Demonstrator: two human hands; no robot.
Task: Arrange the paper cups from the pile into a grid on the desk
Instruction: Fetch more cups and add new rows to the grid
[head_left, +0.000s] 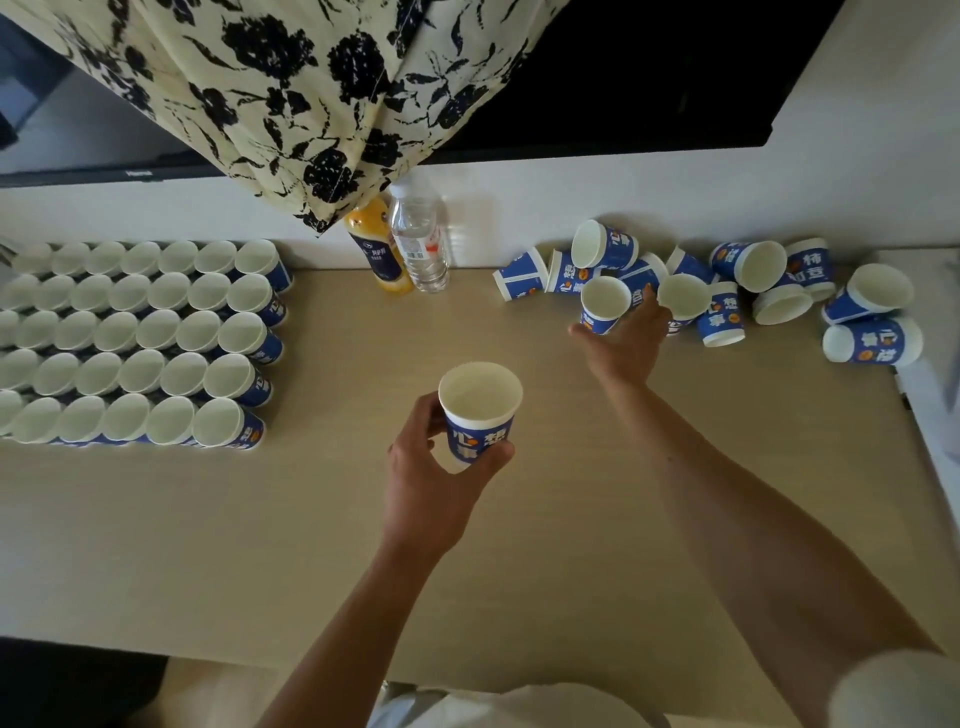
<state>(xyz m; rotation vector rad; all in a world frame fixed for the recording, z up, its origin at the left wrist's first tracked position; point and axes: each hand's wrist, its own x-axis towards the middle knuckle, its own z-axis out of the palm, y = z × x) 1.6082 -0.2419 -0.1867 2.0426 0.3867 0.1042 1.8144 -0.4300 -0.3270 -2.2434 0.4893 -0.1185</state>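
Several blue-and-white paper cups stand upright in a tight grid on the left of the beige desk. A loose pile of the same cups, many lying on their sides, sits at the back right. My left hand grips one upright cup above the middle of the desk. My right hand reaches into the pile's near edge and holds an upright cup, with another cup at its fingertips.
An orange juice bottle and a clear water bottle stand at the back of the desk between grid and pile. A flowered cloth hangs over a dark screen behind. The desk's right edge meets a white surface.
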